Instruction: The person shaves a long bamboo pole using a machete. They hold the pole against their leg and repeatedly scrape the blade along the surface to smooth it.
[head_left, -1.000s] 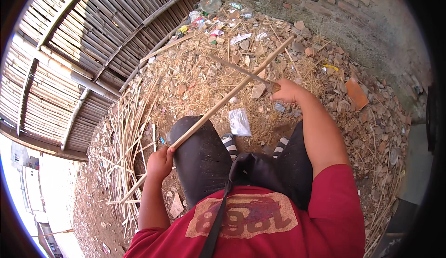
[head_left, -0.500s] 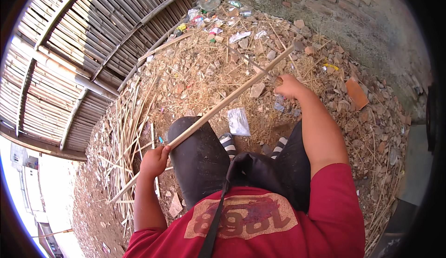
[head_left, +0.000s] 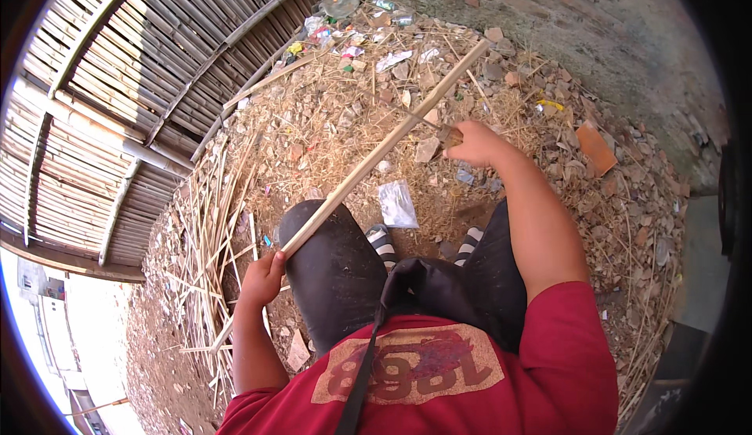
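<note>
A long pale bamboo strip (head_left: 368,165) runs slantwise over my left thigh, from lower left to upper right. My left hand (head_left: 265,278) is closed round its near part, thumb on top, beside the left knee. My right hand (head_left: 479,145) grips the wooden handle (head_left: 450,134) of a knife. The knife's thin dark blade (head_left: 409,112) points left and lies across the strip's far part. Whether the edge cuts into the strip is too small to tell.
Loose bamboo strips (head_left: 207,263) lie in a heap at left, below a bamboo-slat wall (head_left: 227,12). Rubble and straw cover the ground before a brick wall (head_left: 564,12). A clear plastic bag (head_left: 398,204) lies by my sandals, and an orange tile piece (head_left: 596,149) at right.
The strip's far end has swung up and slightly left. My right hand and the knife have shifted left, and the blade crosses the strip farther from its far tip.
</note>
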The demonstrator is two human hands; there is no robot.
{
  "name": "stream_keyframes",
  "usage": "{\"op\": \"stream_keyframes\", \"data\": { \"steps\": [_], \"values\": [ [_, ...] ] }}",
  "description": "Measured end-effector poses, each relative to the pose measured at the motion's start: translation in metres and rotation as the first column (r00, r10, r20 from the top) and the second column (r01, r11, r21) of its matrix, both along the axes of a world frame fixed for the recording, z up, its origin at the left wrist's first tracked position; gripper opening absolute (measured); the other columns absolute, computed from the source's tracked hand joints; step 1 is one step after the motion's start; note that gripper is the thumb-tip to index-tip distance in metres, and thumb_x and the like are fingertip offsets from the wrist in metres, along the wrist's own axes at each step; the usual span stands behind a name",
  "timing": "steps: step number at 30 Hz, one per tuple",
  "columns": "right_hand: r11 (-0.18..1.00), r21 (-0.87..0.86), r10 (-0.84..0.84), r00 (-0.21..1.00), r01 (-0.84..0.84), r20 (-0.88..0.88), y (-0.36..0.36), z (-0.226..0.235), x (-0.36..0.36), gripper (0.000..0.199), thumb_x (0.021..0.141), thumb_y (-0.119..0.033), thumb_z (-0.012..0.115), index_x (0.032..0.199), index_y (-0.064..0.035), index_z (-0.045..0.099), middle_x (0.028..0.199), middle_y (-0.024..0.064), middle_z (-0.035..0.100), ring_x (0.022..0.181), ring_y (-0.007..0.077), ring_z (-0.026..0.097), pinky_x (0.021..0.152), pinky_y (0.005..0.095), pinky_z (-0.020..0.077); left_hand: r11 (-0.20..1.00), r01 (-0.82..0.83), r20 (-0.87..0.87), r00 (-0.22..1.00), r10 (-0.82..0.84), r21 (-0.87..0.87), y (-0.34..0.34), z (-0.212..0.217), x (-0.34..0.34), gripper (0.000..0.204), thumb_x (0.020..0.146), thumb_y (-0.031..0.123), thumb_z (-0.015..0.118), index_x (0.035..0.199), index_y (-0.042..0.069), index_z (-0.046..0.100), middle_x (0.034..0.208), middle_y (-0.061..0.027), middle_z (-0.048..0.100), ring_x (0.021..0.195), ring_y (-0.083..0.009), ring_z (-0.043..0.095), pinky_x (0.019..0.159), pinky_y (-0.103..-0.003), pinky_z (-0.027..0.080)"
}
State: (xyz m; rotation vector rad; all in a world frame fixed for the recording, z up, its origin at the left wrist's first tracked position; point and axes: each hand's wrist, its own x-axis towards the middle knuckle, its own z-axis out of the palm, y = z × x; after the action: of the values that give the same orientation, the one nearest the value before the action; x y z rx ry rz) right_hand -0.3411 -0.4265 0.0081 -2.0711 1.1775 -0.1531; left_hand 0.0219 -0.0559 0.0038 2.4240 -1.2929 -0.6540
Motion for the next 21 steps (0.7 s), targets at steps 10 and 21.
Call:
{"op": "stream_keyframes", "data": {
  "steps": [10,21],
  "values": [
    [0.964,-0.005,0.265,0.963,-0.265,0.038,0.002,-0.001,0.003,0.042,0.075,-0.036,0.082,0.096,-0.0019,0.070,0.079,0.0133,0.068,0.072,0.0265,0.064,0.069,0.0404,0.0501,1.000,-0.026,-0.084,0.996,0.026,0.006,0.000,-0.005,0.002,0.059,0.107,0.050,0.044,0.099,-0.004,0.068,0.073,-0.0165,0.064,0.071,-0.0260,0.064,0.071,-0.040,0.051],
    [0.960,-0.091,0.264,0.964,-0.266,-0.029,0.013,0.002,0.011,0.058,0.077,-0.059,0.078,0.084,-0.0026,0.065,0.078,0.0153,0.067,0.075,0.0303,0.066,0.070,0.0414,0.0504,0.997,-0.057,-0.178,0.982,0.065,0.051,-0.003,-0.001,0.009,0.063,0.106,0.053,0.043,0.087,-0.002,0.065,0.070,-0.0088,0.060,0.068,-0.0193,0.057,0.066,-0.038,0.048]
  ]
}}
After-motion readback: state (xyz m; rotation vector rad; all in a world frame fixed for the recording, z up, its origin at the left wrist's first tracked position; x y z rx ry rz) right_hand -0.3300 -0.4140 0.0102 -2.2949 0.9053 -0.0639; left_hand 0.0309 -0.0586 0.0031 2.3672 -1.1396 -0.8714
